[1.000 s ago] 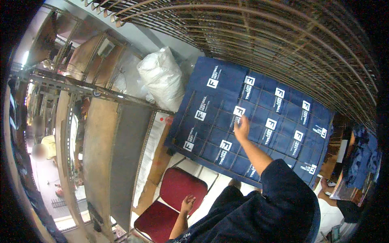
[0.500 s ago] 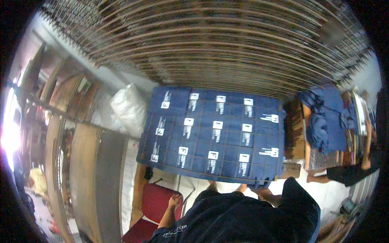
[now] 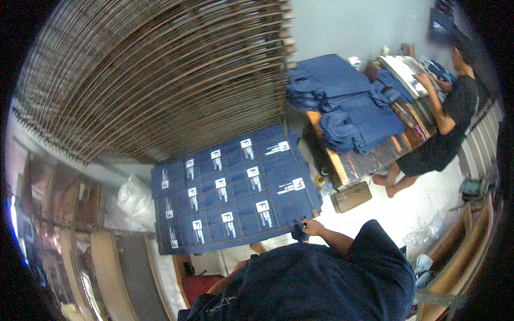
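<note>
Navy fabric pieces (image 3: 243, 182) with white printed marks lie in rows on the low wire tray of a tall rack (image 3: 203, 64). At the tray's near right corner is my right hand (image 3: 312, 227), its fingers closed. Bunched navy fabric (image 3: 300, 234) hangs at the edge there and appears to be in its grip; the fingers are small and partly hidden. Only my left forearm (image 3: 229, 275) shows, beside the red chair (image 3: 201, 286). My shirt hides the left hand.
On the right, a wooden table (image 3: 342, 171) bears piled navy garments (image 3: 358, 115). Beyond it a co-worker (image 3: 452, 117) sits, hands on a white-faced frame (image 3: 407, 75). A wooden block (image 3: 352, 197) lies on the white floor. White plastic sacks (image 3: 136, 200) stand left of the rack.
The view has swung right, bringing the garment table and co-worker further in. My left hand, earlier open by the red chair, is now hidden. My right hand now shows at the tray's corner.
</note>
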Available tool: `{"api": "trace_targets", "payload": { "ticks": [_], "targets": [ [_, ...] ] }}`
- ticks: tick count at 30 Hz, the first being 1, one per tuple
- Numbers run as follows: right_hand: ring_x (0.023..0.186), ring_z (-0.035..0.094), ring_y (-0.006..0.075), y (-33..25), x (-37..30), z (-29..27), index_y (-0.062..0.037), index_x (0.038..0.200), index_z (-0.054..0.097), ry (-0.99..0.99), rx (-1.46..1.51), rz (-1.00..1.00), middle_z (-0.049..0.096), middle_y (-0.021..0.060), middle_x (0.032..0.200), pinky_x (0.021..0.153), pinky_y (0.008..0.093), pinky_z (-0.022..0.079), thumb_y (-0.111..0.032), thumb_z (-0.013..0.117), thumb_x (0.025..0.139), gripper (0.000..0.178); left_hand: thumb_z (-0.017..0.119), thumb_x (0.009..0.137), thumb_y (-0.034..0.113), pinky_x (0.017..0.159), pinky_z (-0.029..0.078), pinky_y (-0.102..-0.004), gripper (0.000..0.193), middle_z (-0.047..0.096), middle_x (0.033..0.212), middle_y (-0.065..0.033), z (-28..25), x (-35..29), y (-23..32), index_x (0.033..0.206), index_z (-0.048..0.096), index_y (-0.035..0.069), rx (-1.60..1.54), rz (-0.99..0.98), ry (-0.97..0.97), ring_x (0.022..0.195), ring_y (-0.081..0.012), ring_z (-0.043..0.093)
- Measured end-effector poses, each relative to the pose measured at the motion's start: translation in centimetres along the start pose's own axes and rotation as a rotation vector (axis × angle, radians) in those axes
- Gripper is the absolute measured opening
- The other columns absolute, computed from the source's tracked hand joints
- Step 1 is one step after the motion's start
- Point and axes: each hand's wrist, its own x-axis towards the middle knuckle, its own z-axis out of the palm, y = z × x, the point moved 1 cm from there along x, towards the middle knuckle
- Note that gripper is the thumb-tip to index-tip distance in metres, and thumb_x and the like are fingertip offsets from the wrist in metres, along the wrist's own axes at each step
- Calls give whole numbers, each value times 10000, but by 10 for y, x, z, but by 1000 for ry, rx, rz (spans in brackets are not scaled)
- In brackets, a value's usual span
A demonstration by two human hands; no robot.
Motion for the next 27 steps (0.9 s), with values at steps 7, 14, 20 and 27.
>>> {"api": "trace_targets", "payload": {
  "ticks": [7, 14, 20, 27],
  "targets": [
    [1016, 536, 296, 61, -62, -73, -140, 1139, 518, 206, 24, 241, 556, 149, 1093, 874, 395, 417, -314, 578, 689, 486, 596, 766, 333, 767, 458, -367, 419, 631, 921, -116, -13, 28, 26, 1115, 519, 113, 145, -45, 97, 872, -261, 598],
    [1039, 521, 302, 136, -133, -104, -92, 1148, 511, 368, 147, 580, 555, 183, 1094, 897, 365, 406, -273, 579, 672, 514, 553, 794, 324, 765, 457, -371, 344, 622, 939, -111, -3, 66, 45, 1075, 539, 126, 186, -48, 170, 878, -271, 593],
    [1011, 535, 317, 155, -134, -73, -66, 1114, 529, 384, 152, 549, 575, 201, 1043, 876, 363, 422, -297, 602, 659, 515, 530, 784, 402, 730, 464, -367, 368, 618, 908, -130, 13, 87, 30, 1018, 577, 122, 284, 183, 367, 839, -286, 596],
    [1053, 512, 294, 146, -106, -55, -168, 1171, 480, 206, 78, 449, 536, 156, 1125, 887, 378, 419, -364, 628, 705, 527, 586, 726, 444, 694, 471, -362, 474, 638, 745, -118, -10, 64, 44, 1047, 558, 97, 380, 32, 267, 747, -271, 615]
  ]
}}
